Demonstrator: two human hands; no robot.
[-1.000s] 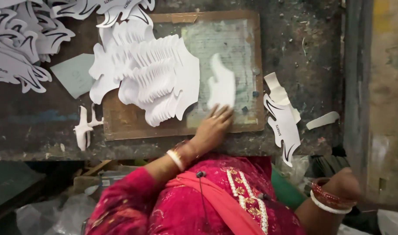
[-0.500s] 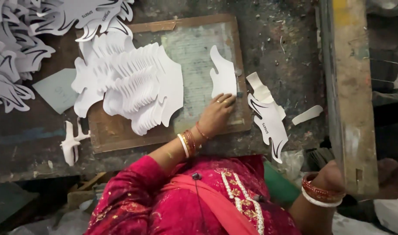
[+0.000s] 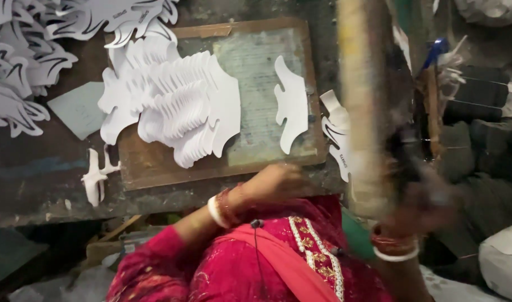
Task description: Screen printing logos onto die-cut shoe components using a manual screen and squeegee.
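Mostly blurred, the right hand point(image 3: 429, 198) is hard to read: it seems clenched round the lower end of a long yellowish wooden bar point(image 3: 359, 106) that stands up past the right edge of the workbench point(image 3: 38, 173), but the fingers cannot be made out. That bar hides part of a stack of white card cutouts with black lines point(image 3: 335, 134) at the bench's right edge. The left hand point(image 3: 275, 182) lies loosely curled, holding nothing, on the near edge of a flat brown wooden board point(image 3: 155, 165). On the board sit 1 single white cutout point(image 3: 291, 103) and a fanned pile of white cutouts point(image 3: 177, 106).
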